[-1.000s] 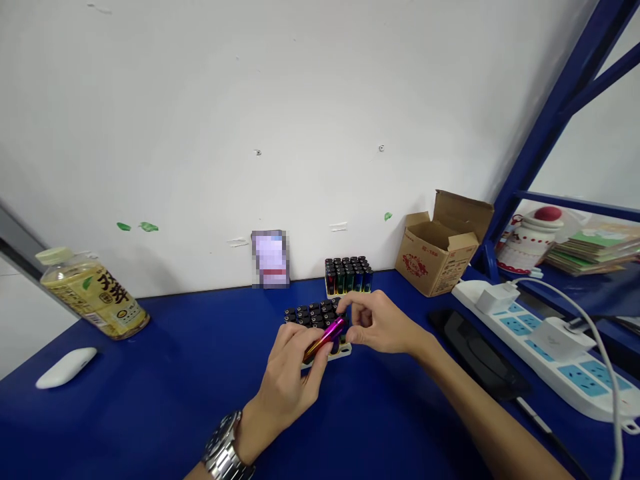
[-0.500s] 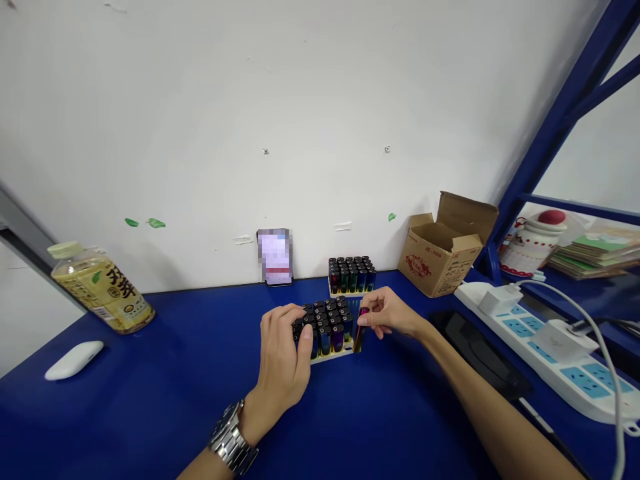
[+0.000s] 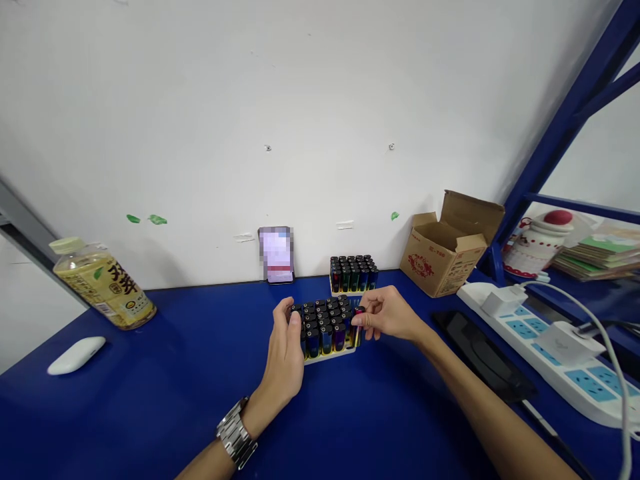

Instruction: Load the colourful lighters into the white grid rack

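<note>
Though partly hidden, the lighter tray (image 3: 330,357)

Dark character 茶 on the yellow label (image 3: 117,291) of a plastic bottle (image 3: 103,287)

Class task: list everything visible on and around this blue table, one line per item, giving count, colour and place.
table: one, blue, under everything
bottle: one, yellow, back left
mouse: one, white, front left
blurred object: one, pale, against wall
back lighter tray: one, dark lighters, against wall
front lighter tray: one, dark lighters, between hands
box: one, tan, open, back right
black device: one, black, right
power strip: one, white, right
jar: one, white and red, far right
books: one stack, green, far right
pink lighter: one, magenta, tray's right end
watch: one, silver, left wrist
left hand: one, on tray's left end
right hand: one, pinching pink lighter
</note>
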`<state>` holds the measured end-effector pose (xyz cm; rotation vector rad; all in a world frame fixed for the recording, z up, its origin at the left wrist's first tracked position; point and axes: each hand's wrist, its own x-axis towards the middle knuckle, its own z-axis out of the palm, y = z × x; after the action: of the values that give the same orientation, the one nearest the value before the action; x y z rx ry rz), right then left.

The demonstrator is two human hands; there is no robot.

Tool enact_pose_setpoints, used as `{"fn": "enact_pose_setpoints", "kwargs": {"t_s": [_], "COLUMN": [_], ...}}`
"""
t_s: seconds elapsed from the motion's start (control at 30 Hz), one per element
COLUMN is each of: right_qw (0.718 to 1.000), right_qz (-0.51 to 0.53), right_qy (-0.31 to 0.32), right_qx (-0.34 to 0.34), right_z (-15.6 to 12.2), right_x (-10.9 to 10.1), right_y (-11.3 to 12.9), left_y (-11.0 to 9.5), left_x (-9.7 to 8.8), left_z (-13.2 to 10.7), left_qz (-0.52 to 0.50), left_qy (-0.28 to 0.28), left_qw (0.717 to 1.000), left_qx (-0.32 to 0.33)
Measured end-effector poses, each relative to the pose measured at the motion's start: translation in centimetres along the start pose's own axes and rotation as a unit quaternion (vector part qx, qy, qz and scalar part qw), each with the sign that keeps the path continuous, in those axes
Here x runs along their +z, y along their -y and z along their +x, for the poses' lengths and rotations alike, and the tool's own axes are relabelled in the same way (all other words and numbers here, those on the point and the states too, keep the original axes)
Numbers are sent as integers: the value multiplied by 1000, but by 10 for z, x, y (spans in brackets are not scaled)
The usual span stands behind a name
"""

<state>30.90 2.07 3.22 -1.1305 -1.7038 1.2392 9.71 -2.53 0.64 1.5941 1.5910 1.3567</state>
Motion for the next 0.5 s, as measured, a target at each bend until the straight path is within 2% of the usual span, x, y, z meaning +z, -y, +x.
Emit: {"fn": "enact_pose_setpoints", "kwargs": {"t_s": [0.07,0.23,0.37,0.5], "right_qw": [1000,998,991,968], "right_qz": [5,-47,-115,-236], "right_qy": [12,-8,49,77], "right_qx": [-2,-38,-37,-42], "right_z": [-1,-2,-6,-5], "right_x": [0,4,9,4], "right_y": [0,2,12,18], "left_y": [-1,-3,-2,1], "left_x": [0,1,1,2], "left_z": [0,-1,-1,0], "left_qz": [-11,-42,-49,-58], "left_qy": [5,9,6,2], "left_qw": [1000,998,997,995], "left_qx": [-14,-41,-57,-81]}}
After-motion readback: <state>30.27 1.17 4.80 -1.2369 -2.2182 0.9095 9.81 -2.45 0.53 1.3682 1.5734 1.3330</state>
